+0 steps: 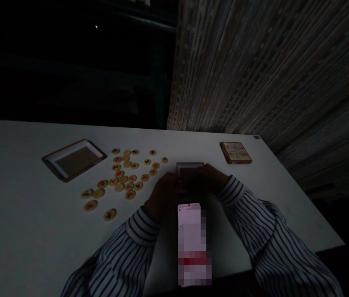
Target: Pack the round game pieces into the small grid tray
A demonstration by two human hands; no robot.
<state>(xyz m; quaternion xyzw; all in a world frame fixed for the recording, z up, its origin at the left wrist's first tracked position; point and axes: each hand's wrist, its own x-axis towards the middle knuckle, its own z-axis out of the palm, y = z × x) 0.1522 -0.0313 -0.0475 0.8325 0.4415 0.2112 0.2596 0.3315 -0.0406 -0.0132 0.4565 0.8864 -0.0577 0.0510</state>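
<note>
A small shallow open box (189, 165) with pale walls and a dark floor sits in front of me on the white table. My left hand (165, 190) has its fingers closed on the box's left side. At the right side, my right hand (210, 180) grips the edge near the far corner, and its lower fingers are lost in shadow. Several round Chinese chess pieces (129, 186), some with red and some with black characters and some plain side up, lie scattered left of my left hand. A lit phone (189, 231) lies just below my hands, its screen partly pixelated.
At the left stands a larger open box part (84, 160) with a pale rim and brown inside. A closed printed box (236, 153) lies at the back right of the table (38, 231). Behind the table rises a ribbed stack (255, 62); the surroundings are very dark.
</note>
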